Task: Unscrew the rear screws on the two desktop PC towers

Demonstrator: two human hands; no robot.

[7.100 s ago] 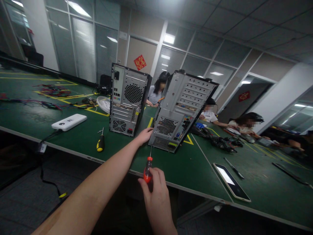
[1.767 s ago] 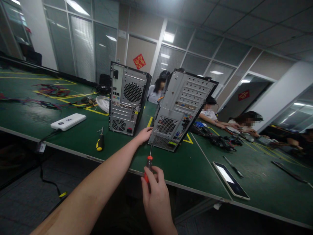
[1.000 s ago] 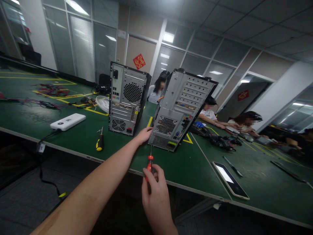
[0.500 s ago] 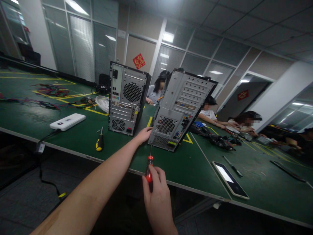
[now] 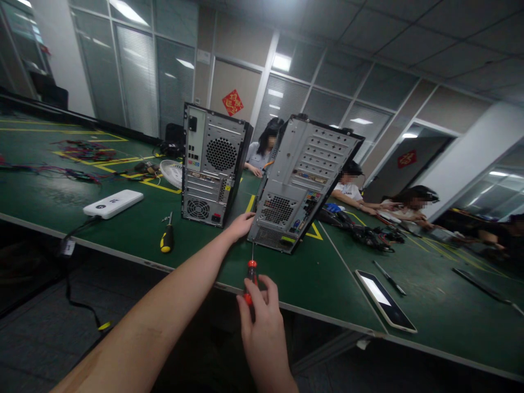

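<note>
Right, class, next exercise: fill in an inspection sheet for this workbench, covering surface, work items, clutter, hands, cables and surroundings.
Surface: green table, marked with yellow lines.
Work items: right computer case and left computer case, rear panels facing the wearer; red-handled screwdriver points at the right one's lower left corner.
Clutter: yellow-and-black screwdriver, white power bank, phone, pen.
Hands: left hand at the right case's lower left edge; right hand holds the red-handled screwdriver.
Cables: black cable runs from power bank over table edge; red and dark wires far left; black cable bundle at right.
Surroundings: several people beyond the cases; glass partitions behind.
</note>
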